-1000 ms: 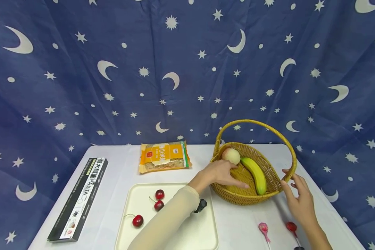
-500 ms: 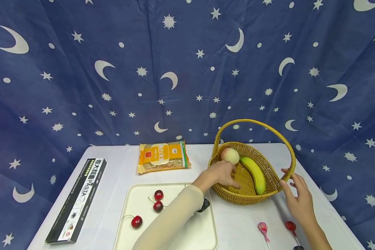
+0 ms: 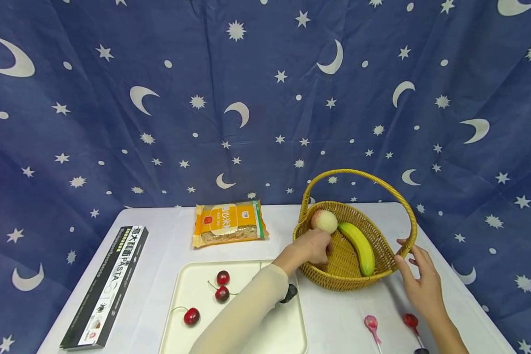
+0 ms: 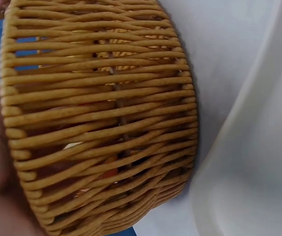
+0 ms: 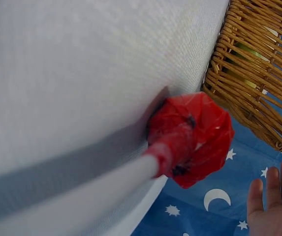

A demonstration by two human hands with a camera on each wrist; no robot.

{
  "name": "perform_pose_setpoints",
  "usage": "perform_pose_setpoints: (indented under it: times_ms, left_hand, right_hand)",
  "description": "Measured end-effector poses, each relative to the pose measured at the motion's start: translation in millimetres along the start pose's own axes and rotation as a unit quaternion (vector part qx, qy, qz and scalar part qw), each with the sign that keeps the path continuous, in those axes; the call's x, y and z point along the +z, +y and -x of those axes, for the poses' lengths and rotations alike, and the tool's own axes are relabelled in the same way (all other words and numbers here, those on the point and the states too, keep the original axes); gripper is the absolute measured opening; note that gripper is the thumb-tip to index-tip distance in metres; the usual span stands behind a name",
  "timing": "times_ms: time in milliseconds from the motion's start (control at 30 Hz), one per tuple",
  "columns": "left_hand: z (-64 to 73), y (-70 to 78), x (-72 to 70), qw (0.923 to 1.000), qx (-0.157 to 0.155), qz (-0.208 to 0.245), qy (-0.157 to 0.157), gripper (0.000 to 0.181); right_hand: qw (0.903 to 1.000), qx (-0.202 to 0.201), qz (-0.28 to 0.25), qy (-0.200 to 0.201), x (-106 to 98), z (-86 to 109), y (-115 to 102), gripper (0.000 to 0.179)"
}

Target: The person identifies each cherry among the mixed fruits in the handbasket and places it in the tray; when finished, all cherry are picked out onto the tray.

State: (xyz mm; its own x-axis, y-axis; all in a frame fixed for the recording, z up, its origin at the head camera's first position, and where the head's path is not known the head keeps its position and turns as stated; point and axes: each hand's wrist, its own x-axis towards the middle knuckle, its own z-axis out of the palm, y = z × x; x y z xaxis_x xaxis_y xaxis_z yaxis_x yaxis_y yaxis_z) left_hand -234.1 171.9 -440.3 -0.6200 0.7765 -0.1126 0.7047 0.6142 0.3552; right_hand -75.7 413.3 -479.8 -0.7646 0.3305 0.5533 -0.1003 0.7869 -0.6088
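Note:
The wicker basket [image 3: 358, 282] with a tall arched handle stands on the white table. Inside lie a pale peach [image 3: 324, 221] with a reddish side and a banana [image 3: 358, 246]. My left hand [image 3: 310, 247] reaches over the basket's left rim, beside the peach, fingers bent downward. Its fingertips are hidden, and in the left wrist view something reddish shows through the weave. My right hand [image 3: 422, 282] holds the foot of the handle at the right end, thumb in front and a finger behind; in the right wrist view its other fingers [image 5: 273, 187] are straight.
Before the basket lie a pink lollipop [image 3: 371, 323] and a red lollipop [image 3: 410, 321]. Under my left forearm is a cream tray [image 3: 177, 305] with cherries [image 3: 191, 316]. A noodle bag [image 3: 230, 223] lies behind it, a pasta box [image 3: 106, 287] at left.
My left hand has drawn back slightly leftward in the basket, and its spread thumb and fingers have come together and bent down. The right hand stays at the handle. The view has shifted slightly.

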Motion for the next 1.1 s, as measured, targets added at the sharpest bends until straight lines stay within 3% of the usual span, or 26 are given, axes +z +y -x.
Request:
perform_pose_setpoints:
  times_ms: [200,533,767,1100]
  left_hand:
    - [5.2,-0.3,-8.3,0.9967,0.021,0.055,0.056,0.027]
    - [24.5,3.1,-15.5,0.9819,0.077,0.111,0.133,0.018]
    - [37.3,10.4,-20.3,0.9707,0.102,0.145,0.163,0.019]
    - [59.1,18.4,-26.6,0.9649,0.119,0.150,0.180,0.019]
  right_hand:
    - [0.9999,-0.011,-0.004,0.000,-1.1,-0.8,-4.3,0.042]
    - [1.0000,-0.003,-0.003,0.000,-0.5,-0.1,-6.2,0.042]
    - [1.0000,0.008,0.001,-0.002,-0.6,0.9,-7.0,0.040]
    - [1.0000,0.009,0.001,-0.004,0.2,1.1,-7.7,0.040]
